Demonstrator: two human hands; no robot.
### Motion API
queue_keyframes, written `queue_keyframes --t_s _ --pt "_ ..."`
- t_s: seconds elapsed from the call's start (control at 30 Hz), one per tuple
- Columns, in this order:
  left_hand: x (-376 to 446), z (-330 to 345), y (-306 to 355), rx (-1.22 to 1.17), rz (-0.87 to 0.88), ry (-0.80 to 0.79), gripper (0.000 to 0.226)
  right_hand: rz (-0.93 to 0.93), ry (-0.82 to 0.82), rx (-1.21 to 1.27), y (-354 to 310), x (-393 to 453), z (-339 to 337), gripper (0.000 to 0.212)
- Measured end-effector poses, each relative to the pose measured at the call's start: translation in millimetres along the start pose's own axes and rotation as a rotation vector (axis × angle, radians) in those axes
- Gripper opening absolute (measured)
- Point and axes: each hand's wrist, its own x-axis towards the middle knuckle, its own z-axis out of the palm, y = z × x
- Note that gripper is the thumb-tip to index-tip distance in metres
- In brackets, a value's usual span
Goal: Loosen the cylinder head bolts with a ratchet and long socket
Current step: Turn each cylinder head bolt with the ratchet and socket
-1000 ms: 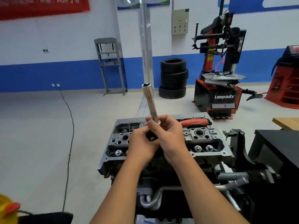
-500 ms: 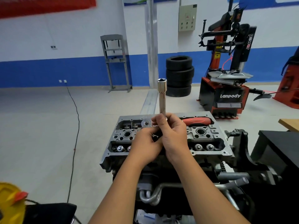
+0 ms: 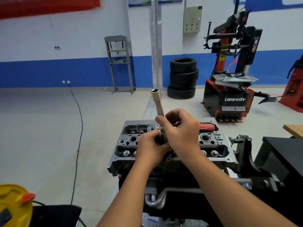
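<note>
**Chrome long socket held upright over grey cylinder head**

Chrome long socket [image 3: 157, 105], one only, upright with a slight lean, open end uppermost, above the middle of the cylinder head [image 3: 211, 145]. Pinched on its lower shaft by thumb and fingers of the right hand [image 3: 182, 130], fingers curled. Base end, with a dark part beneath, gripped by the curled fingers of the left hand [image 3: 151, 149]; whether that dark part is the ratchet head cannot be told. Hands touching each other around the tool, both over the head's centre.

Red-and-black handle [image 3: 208, 126] lying along the far edge of the cylinder head, half hidden behind the right hand. Round bores and valve parts visible on both sides of the hands; exact number of bolts not countable.

Legible writing: "Lanpody" in white on the black base of the red tyre changer [image 3: 232, 99]; "power" running down its black column, last letters red. Red banner [image 3: 49, 5] at top left, characters cut off and unreadable.

Counted items: three tyres [image 3: 182, 77] in one stack against the blue-and-white wall; one grey press frame [image 3: 118, 63]; one wall control box [image 3: 192, 19]; one black cable [image 3: 78, 128] across the floor; one yellow container [image 3: 14, 205] at lower left.
</note>
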Motion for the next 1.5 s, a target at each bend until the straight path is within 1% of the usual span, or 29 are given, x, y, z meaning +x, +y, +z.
queue_keyframes --t_s 0.1,0.13,0.2,0.3,0.37,0.4,0.43,0.5,0.57,0.6,0.63,0.7,0.73,0.8,0.83,0.87,0.93,1.0,1.07,1.1,1.2,1.3,1.37,1.5 --pt "-2 1 1 0.012 0.038 -0.022 0.037 -0.11 -0.015 -0.097 -9 16 -7 0.026" --pt "-2 1 0 0.017 0.039 -0.03 0.038 -0.155 -0.026 -0.134 -11 20 -9 0.027" --pt "0 2 -3 0.024 0.045 -0.028 0.03 -0.23 -0.071 -0.202 -16 27 -10 0.029" --pt "2 3 -8 0.028 0.063 -0.023 0.024 -0.269 -0.182 -0.241 -20 33 -14 0.025" --pt "2 2 -9 -0.02 0.069 -0.067 0.017 -0.239 -0.291 -0.218 -21 36 -17 0.019" --pt "1 1 -9 -0.061 0.066 -0.093 0.012 -0.194 -0.369 -0.194 -21 39 -20 0.015" --pt "1 0 -9 -0.101 0.06 -0.108 0.012 -0.138 -0.451 -0.165 -22 42 -22 0.011" --pt "0 -3 -9 -0.147 0.047 -0.112 0.02 -0.028 -0.58 -0.097 -22 49 -27 0.011" --pt "0 -3 -7 -0.148 0.038 -0.089 0.016 0.049 -0.634 -0.024 -23 50 -28 0.008" --pt "0 -3 -6 -0.133 0.043 -0.069 0.013 0.07 -0.624 -0.004 -24 49 -27 0.005" --pt "0 -2 -6 -0.106 0.052 -0.044 0.015 0.076 -0.584 -0.01 -24 45 -24 0.008" --pt "1 0 -5 -0.048 0.072 -0.009 0.025 0.059 -0.488 -0.06 -21 37 -17 0.016" --pt "0 0 -5 -0.036 0.086 -0.015 0.025 0.039 -0.461 -0.087 -21 34 -14 0.016" --pt "0 -1 -7 -0.028 0.104 -0.072 0.011 0.022 -0.448 -0.107 -19 33 -12 0.012" --pt "1 -2 -8 -0.016 0.1 -0.101 0.007 0.045 -0.449 -0.08 -18 34 -14 0.007" --pt "1 -2 -10 -0.008 0.09 -0.12 0.011 0.086 -0.45 -0.041 -17 34 -15 0.004" --pt "3 -2 -10 0.005 0.063 -0.12 0.013 0.159 -0.429 -0.003 -14 34 -18 0.01" --pt "2 0 -7 0.004 0.026 -0.086 0.012 0.209 -0.396 0.005 -10 27 -15 0.024" --pt "0 0 -3 -0.038 -0.004 -0.041 0.02 0.234 -0.326 0.01 -6 16 -11 0.034" --pt "0 0 -2 -0.049 -0.01 -0.02 0.025 0.237 -0.284 0.008 -3 10 -10 0.034" --pt "-1 -1 -3 -0.03 0.008 -0.018 0.028 0.226 -0.206 0.072 2 -2 -9 0.015" --pt "-5 -1 2 0.016 0.03 -0.028 0.035 0.161 -0.159 0.045 3 -8 -7 0.021" --pt "-6 -2 4 0.02 0.034 -0.033 0.029 0.12 -0.173 0.012 3 -9 -5 0.023" --pt "-3 -7 0 -0.119 0.028 -0.098 0.02 0.16 -0.336 0.034 2 -2 -10 0.02"
